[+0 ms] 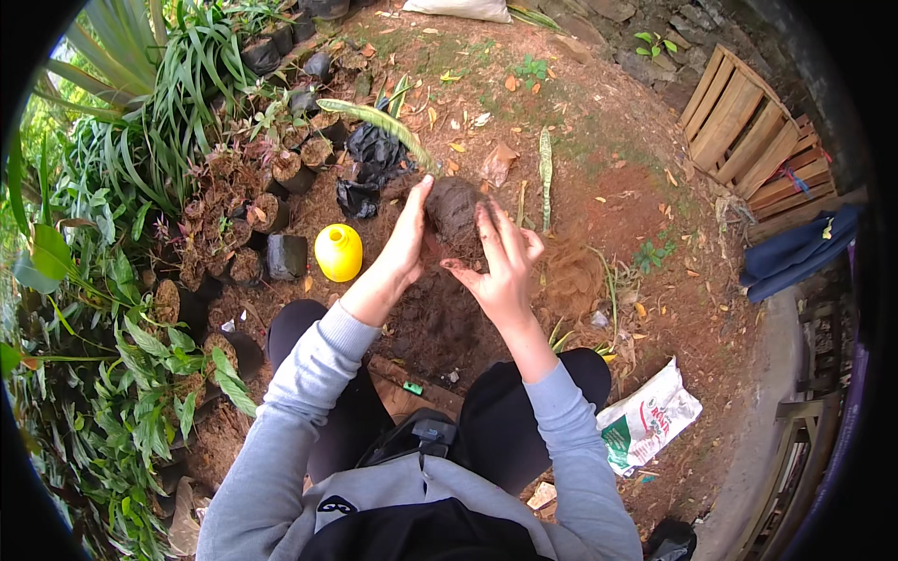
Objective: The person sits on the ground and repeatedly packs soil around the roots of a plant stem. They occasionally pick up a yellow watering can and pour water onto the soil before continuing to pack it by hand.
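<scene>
A ball of dark, moist soil [454,214] is held up between my two hands, over a patch of dark loose soil [442,322]. My left hand [403,242] supports its left side, thumb pointing up. Against its right side rest the soiled fingertips of my right hand [501,259], with the thumb spread below. A long variegated snake plant leaf [393,126] rises from the top of the ball and bends to the left. Black plastic [375,151] lies crumpled behind my left hand. Left of my left wrist stands a yellow plastic bottle [338,254].
Potted seedlings in black bags [286,256] and dense foliage line the left. Brown fibre [572,273] and a loose snake plant leaf [545,175] lie to the right. Farther right are a printed white sack [649,421], wooden crates [736,126] and a dark blue cloth [800,252].
</scene>
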Demonstrator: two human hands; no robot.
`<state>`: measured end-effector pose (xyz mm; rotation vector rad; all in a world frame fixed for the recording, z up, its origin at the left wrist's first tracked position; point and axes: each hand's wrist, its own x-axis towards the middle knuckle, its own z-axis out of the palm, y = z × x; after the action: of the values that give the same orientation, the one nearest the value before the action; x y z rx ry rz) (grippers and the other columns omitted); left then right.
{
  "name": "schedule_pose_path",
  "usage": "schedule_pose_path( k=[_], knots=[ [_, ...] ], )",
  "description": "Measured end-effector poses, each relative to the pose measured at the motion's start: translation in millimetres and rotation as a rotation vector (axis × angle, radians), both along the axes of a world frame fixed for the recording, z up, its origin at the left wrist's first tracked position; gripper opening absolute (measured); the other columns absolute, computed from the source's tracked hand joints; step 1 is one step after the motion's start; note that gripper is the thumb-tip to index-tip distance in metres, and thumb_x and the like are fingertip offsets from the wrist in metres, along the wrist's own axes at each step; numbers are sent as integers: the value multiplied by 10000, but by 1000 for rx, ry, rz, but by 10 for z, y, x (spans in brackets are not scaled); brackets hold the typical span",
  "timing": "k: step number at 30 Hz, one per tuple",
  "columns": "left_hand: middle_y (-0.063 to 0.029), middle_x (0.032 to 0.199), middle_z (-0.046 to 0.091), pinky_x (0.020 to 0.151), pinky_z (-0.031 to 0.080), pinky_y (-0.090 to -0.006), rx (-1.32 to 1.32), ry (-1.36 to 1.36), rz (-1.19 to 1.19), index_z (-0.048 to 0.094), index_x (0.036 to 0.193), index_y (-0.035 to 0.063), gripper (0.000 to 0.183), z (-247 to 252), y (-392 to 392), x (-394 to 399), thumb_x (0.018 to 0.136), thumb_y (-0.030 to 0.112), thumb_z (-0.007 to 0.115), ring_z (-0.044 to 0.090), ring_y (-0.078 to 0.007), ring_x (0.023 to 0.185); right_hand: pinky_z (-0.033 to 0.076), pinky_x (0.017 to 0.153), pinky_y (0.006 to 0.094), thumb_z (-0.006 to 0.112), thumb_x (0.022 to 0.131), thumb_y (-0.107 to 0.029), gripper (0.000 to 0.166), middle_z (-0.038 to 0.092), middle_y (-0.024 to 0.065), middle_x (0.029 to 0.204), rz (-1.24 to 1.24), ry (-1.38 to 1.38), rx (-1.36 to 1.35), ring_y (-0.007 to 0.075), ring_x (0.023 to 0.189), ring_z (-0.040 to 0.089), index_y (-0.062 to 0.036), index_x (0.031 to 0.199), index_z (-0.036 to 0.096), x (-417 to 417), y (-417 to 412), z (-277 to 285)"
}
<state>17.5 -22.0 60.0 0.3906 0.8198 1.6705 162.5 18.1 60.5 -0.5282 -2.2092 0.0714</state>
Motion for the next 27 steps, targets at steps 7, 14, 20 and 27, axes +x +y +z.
schedule_pose_path(
  k=[7, 14, 20, 27],
  knots=[
    [-121, 1151, 573, 923, 449, -428, 286, -294, 153, 459, 1230, 59, 540, -187, 107, 160, 898, 483, 417, 577, -259, 1030, 312, 864, 326, 645, 771, -406, 585, 518, 133, 1241, 4, 217, -91, 256, 1036, 533, -53, 1223, 529, -137, -108, -75],
    [-58, 902, 610, 705, 536, -337, 104, -296, 195, 527, 1015, 80, 229, -380, 206, 94, 851, 215, 611, 614, -178, 805, 212, 926, 433, 544, 807, -504, 557, 490, 38, 1308, -155, -137, 50, 219, 1171, 441, -141, 1231, 543, -180, -26, -125],
    [-74, 922, 627, 721, 531, -339, 38, -328, -26, 554, 995, 85, 222, -313, 189, -25, 862, 259, 591, 621, -177, 813, 196, 983, 419, 712, 651, -494, 591, 482, 101, 1298, 10, -131, -26, 284, 1235, 366, -194, 1152, 616, 42, 129, 60],
    [-67, 919, 633, 703, 531, -337, -54, -137, -39, 562, 1009, 70, 233, -285, 123, 167, 839, 214, 627, 625, -171, 815, 195, 1002, 466, 795, 564, -350, 351, 466, 113, 1318, 67, 28, -225, 343, 1246, 327, -266, 898, 730, 157, 356, -24]
  ],
)
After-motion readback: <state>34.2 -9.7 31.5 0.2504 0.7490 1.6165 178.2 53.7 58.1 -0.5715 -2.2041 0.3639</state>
